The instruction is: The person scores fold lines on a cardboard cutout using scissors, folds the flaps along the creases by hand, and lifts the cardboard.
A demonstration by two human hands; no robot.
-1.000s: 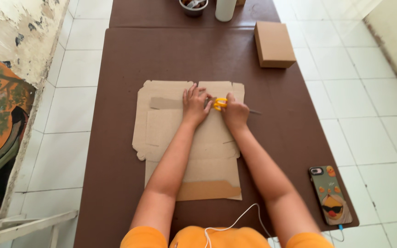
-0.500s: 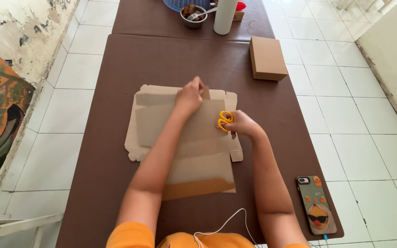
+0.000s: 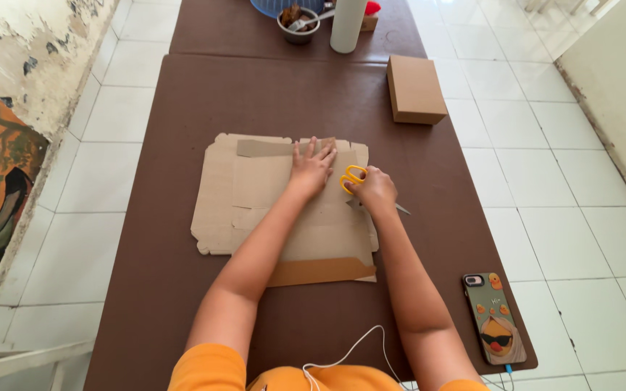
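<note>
The left hand [image 3: 311, 168] presses flat, fingers spread, on the unfolded cardboard [image 3: 255, 203]. The right hand [image 3: 374, 190] grips yellow scissors [image 3: 352, 178]. Beyond, a bowl [image 3: 296, 20] holds dark food and a spoon [image 3: 307, 21].

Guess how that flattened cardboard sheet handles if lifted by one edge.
The flattened cardboard sheet is thin and creased into panels, so it would likely sag and hinge along those folds. It looks light for its spread. The left hand presses it flat on the brown table, which hints that it slides easily.
</note>
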